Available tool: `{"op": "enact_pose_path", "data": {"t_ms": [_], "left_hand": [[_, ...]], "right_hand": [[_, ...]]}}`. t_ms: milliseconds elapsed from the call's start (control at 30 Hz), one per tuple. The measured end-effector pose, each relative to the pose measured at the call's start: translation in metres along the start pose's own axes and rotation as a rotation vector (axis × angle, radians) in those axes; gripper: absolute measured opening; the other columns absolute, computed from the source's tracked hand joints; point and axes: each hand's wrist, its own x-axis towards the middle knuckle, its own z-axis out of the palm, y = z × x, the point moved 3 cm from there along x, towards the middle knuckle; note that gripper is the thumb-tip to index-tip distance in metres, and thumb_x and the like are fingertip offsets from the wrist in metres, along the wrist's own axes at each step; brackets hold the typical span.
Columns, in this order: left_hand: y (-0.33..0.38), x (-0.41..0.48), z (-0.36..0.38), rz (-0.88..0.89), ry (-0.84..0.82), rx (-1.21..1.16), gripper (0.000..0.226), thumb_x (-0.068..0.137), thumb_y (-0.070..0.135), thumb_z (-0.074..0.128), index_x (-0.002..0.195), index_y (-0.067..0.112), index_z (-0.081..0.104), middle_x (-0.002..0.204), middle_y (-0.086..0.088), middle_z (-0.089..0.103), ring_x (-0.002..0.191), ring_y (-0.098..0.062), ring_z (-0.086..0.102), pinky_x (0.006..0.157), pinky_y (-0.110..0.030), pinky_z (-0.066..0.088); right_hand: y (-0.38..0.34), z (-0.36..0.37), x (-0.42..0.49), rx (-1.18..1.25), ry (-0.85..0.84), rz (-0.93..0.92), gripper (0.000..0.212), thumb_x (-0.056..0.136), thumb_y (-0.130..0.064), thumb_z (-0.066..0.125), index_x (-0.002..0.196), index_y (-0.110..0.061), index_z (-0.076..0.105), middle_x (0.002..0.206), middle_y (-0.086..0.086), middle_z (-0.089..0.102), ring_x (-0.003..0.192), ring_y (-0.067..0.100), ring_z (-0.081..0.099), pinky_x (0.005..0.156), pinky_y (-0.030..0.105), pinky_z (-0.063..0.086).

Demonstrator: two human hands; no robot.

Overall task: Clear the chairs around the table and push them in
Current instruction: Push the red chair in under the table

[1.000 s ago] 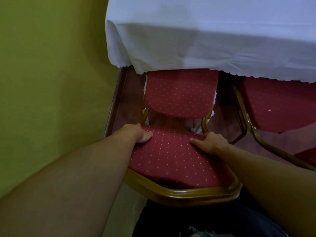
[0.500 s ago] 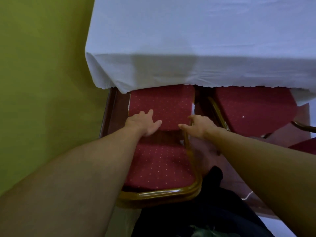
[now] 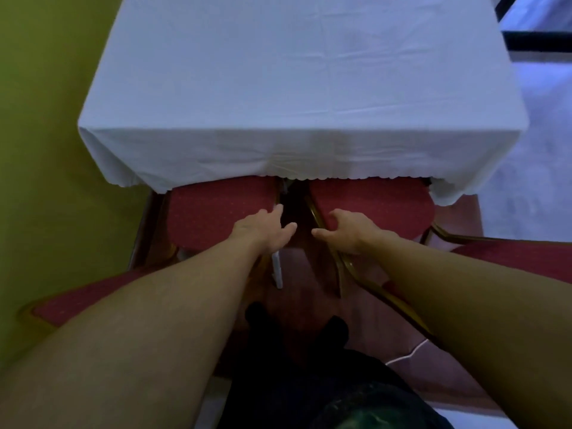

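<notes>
A table under a white cloth [image 3: 278,88] fills the upper view. Two red dotted chairs with gold frames stand side by side at its near edge, their backs partly under the cloth's hem. My left hand [image 3: 263,230] lies with fingers spread on the right edge of the left chair's back [image 3: 216,212]. My right hand [image 3: 346,230] curls its fingers over the left edge of the right chair's back [image 3: 377,205], by its gold frame. Between the hands is a dark gap. My forearms hide most of both seats.
A yellow-green wall [image 3: 40,150] runs close along the left of the table and left chair. A white strip [image 3: 277,267] hangs below my left hand. My dark-clothed legs and feet [image 3: 297,329] stand between the chairs on reddish floor. Pale floor lies at the right.
Both hands left the near chair's seat and moved up and apart, one to each chair back. The view has pulled back, showing much more of the tabletop and the second chair.
</notes>
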Motion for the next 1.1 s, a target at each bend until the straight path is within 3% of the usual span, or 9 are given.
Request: {"op": "enact_pose_path", "data": {"t_ms": [167, 500, 800, 1100], "left_hand": [[0.051, 0.004, -0.001, 0.055, -0.003, -0.052, 0.076, 0.098, 0.065, 0.029, 0.161, 0.028, 0.008, 0.162, -0.014, 0.028, 0.144, -0.038, 0.034, 0.113, -0.050, 0.034], [0.119, 0.024, 0.008, 0.176, -0.064, -0.045, 0.076, 0.098, 0.066, 0.026, 0.160, 0.032, -0.001, 0.161, -0.013, 0.030, 0.142, -0.038, 0.038, 0.112, -0.051, 0.036], [0.176, 0.036, -0.006, 0.230, -0.049, -0.006, 0.072, 0.098, 0.065, 0.027, 0.160, 0.036, 0.003, 0.162, -0.014, 0.029, 0.144, -0.038, 0.034, 0.115, -0.051, 0.032], [0.252, 0.055, 0.017, 0.134, -0.086, -0.052, 0.070, 0.097, 0.067, 0.024, 0.158, 0.042, 0.002, 0.162, -0.012, 0.030, 0.145, -0.038, 0.034, 0.115, -0.052, 0.031]], "right_hand": [[0.046, -0.020, -0.018, 0.042, 0.048, 0.048, 0.088, 0.088, -0.069, 0.056, 0.154, -0.018, 0.031, 0.149, 0.012, 0.049, 0.131, 0.032, 0.052, 0.105, 0.048, 0.047], [0.097, -0.050, -0.036, 0.091, 0.150, 0.142, 0.092, 0.085, -0.071, 0.058, 0.156, -0.020, 0.030, 0.154, 0.009, 0.045, 0.135, 0.031, 0.049, 0.107, 0.048, 0.045], [0.144, -0.081, -0.040, 0.082, 0.215, 0.182, 0.094, 0.082, -0.075, 0.054, 0.154, -0.020, 0.032, 0.154, 0.010, 0.043, 0.135, 0.031, 0.049, 0.106, 0.050, 0.046], [0.230, -0.116, -0.030, 0.009, 0.164, 0.145, 0.090, 0.085, -0.072, 0.055, 0.155, -0.018, 0.034, 0.153, 0.008, 0.046, 0.135, 0.028, 0.049, 0.105, 0.044, 0.046]]}}
